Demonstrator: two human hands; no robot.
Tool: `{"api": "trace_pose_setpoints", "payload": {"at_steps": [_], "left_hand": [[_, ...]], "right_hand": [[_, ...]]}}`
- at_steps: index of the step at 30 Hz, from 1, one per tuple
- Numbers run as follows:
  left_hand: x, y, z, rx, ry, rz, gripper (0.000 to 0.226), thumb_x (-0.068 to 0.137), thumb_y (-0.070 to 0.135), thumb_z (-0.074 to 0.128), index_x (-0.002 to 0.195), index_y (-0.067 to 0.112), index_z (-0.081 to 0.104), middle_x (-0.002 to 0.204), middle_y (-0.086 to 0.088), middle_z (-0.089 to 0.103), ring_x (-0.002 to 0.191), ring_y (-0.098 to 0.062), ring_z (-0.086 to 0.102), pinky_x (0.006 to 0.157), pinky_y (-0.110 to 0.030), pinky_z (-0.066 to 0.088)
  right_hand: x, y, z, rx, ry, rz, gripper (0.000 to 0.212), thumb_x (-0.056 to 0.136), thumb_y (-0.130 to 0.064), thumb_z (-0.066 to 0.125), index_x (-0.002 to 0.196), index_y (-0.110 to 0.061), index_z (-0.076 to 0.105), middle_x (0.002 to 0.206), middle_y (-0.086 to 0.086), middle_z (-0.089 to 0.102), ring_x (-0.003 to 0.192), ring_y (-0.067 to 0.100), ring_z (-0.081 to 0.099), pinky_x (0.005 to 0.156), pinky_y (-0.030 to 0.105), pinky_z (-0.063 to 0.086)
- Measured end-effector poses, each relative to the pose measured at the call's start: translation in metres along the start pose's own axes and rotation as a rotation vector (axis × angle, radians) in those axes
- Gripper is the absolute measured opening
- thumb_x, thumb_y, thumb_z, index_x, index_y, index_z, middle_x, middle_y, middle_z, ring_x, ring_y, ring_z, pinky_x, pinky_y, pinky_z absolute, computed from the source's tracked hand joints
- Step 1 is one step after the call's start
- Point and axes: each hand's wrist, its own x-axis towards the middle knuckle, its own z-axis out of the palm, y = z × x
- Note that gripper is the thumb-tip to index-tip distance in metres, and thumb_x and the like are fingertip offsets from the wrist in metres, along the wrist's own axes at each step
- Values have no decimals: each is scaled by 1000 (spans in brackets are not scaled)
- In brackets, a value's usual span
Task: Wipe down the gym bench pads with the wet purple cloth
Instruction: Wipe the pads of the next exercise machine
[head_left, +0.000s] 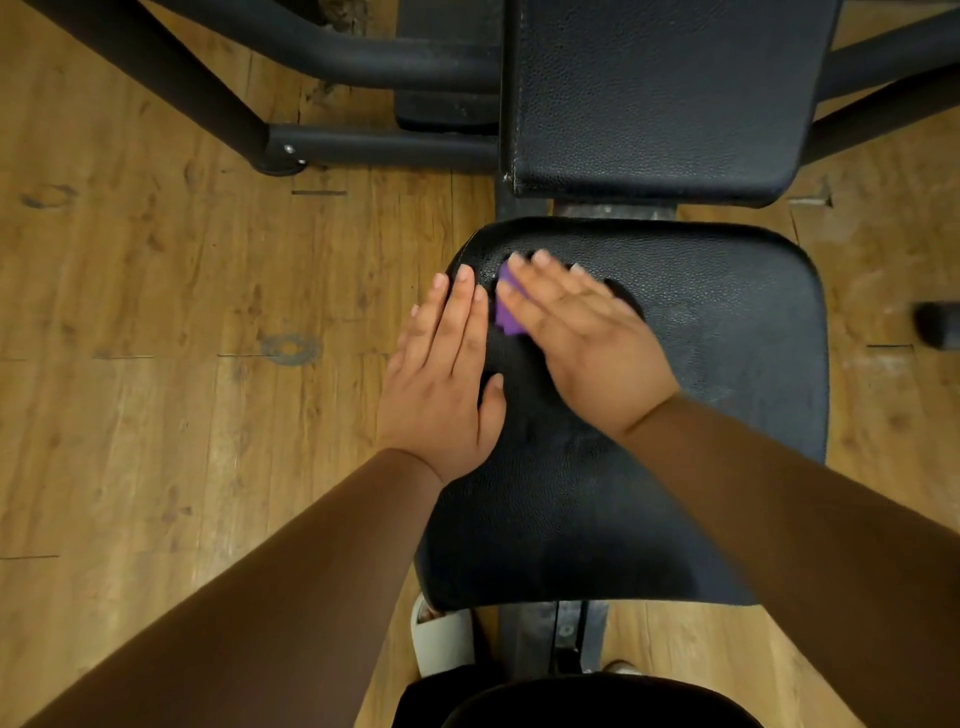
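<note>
Cloth (506, 313) under flat right hand (587, 345) on seat pad (717, 374).

Right hand (576, 338) flat on purple cloth (506, 312), seat pad (701, 364); left hand (447, 374) beside.

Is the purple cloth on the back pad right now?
No, the purple cloth lies under the flat right hand on the seat pad, near its far left corner; the back pad has nothing on it.

the purple cloth (506, 312) is lying on the upper-left part of the black seat pad (701, 364), centre frame — mostly hidden under the right hand (587, 343); the black back pad (665, 93) is sitting just above, upper right.
</note>
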Motion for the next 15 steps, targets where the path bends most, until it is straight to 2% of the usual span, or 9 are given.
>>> {"api": "trace_pose_setpoints", "payload": {"at_steps": [4, 6, 9, 12, 15], "left_hand": [[0, 0, -1, 6, 18, 0, 66, 92, 28, 36, 149, -2, 25, 159, -16, 19, 148, -30, 13, 120, -47, 18], [-1, 0, -1, 5, 12, -5, 65, 92, 28, 36, 150, -1, 24, 159, -16, 18, 149, -30, 12, 120, -47, 17], [-2, 1, -3, 7, -11, -17, 64, 95, 28, 33, 151, 0, 19, 160, -16, 14, 149, -28, 8, 121, -44, 13], [-2, 5, -6, 41, -32, -41, 63, 98, 32, 28, 152, 1, 15, 161, -14, 12, 150, -26, 5, 122, -42, 9], [-1, 12, -11, 90, -5, -71, 63, 99, 35, 28, 151, 1, 20, 160, -16, 16, 149, -26, 8, 122, -39, 3]], "right_hand": [[23, -4, -1, 44, 144, 283, 49, 92, -2, 38, 141, -5, 46, 148, 14, 44, 139, 32, 37, 116, 41, 24], [14, -10, 2, 43, 97, 208, 50, 93, -4, 37, 143, -7, 44, 149, 13, 41, 140, 30, 35, 117, 39, 20], [-2, -12, -5, 5, -60, 53, 52, 95, -12, 37, 148, -11, 35, 155, 10, 32, 145, 25, 26, 119, 38, 13], [-3, -8, -22, 37, -129, 87, 55, 99, -30, 31, 152, -14, 26, 160, 5, 19, 149, 21, 9, 120, 43, 0], [-14, 14, -30, 66, -53, 202, 56, 101, -37, 29, 151, -13, 28, 160, 6, 19, 149, 21, 9, 121, 41, -1]]}}
